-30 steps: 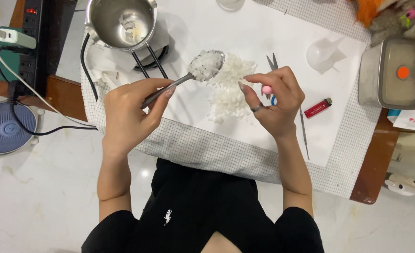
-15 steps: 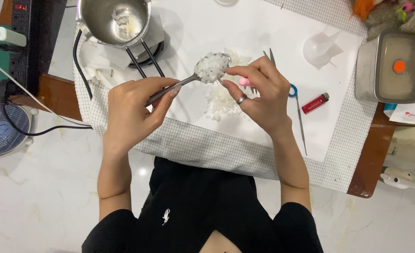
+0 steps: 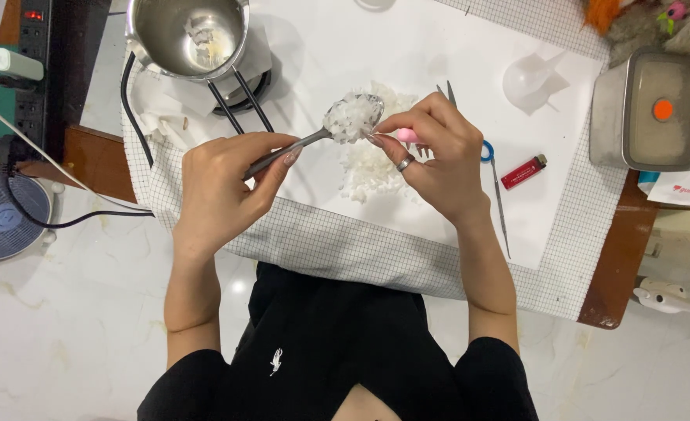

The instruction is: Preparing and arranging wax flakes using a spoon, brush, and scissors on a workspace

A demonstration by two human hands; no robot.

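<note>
My left hand (image 3: 224,187) grips the handle of a metal spoon (image 3: 337,126) heaped with white flakes. My right hand (image 3: 435,152), a ring on one finger, holds a small pink object and touches the spoon's bowl with its fingertips. Under the spoon lies a pile of white flakes (image 3: 372,160) on a white sheet (image 3: 438,47). A steel pot (image 3: 187,35) with a few flakes inside stands at the upper left, its two thin handles pointing toward me.
Scissors with blue handles (image 3: 487,152), a red lighter (image 3: 523,171), a clear plastic scoop (image 3: 528,78) and a lidded steel box (image 3: 649,109) lie to the right. A grid mat (image 3: 345,245) covers the table. A power strip (image 3: 45,31), black cable and small fan (image 3: 6,218) sit left.
My right hand has moved left from the flake pile up to the spoon's bowl. The spoon stays raised, held by my left hand.
</note>
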